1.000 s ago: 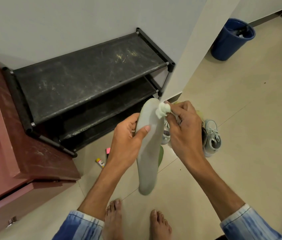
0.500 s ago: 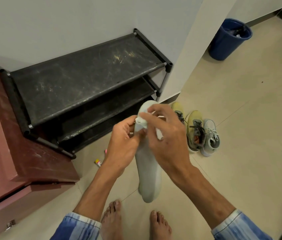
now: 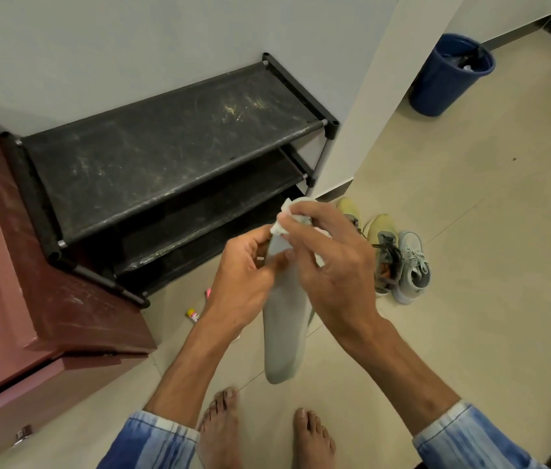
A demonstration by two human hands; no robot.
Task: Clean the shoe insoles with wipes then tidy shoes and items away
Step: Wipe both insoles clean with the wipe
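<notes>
- The left hand (image 3: 243,275) grips the grey insole (image 3: 282,333) by its upper part, thumb across the front face and fingers curled behind the edge.
- The insole hangs nearly upright in the air in front of the person, its lower end above the tiled floor (image 3: 470,231) and just ahead of two bare feet (image 3: 220,431).
- The right hand (image 3: 331,265) pinches a crumpled white wipe (image 3: 287,214) in its fingertips and presses it against the top end of the insole; more of the wipe shows beneath the palm.
- Both hands are closed on what they hold, one on the insole and one on the wipe.
- Blue striped sleeves (image 3: 470,441) cover the forearms near the lower edge.
- A black three-tier shoe rack (image 3: 166,154) stands against the wall behind the hands, its top shelf scuffed and dusty.
- A pair of yellow-green shoes (image 3: 382,252) and a pale blue-grey shoe (image 3: 414,265) sit together on the floor to the right of the rack, partly hidden by the right hand.
- A small yellow and pink tube (image 3: 192,314) lies on the floor by the rack's front corner.
- A reddish-brown cabinet (image 3: 13,282) stands on the left, touching the rack.
- A blue bin (image 3: 450,76) stands by the far wall.
</notes>
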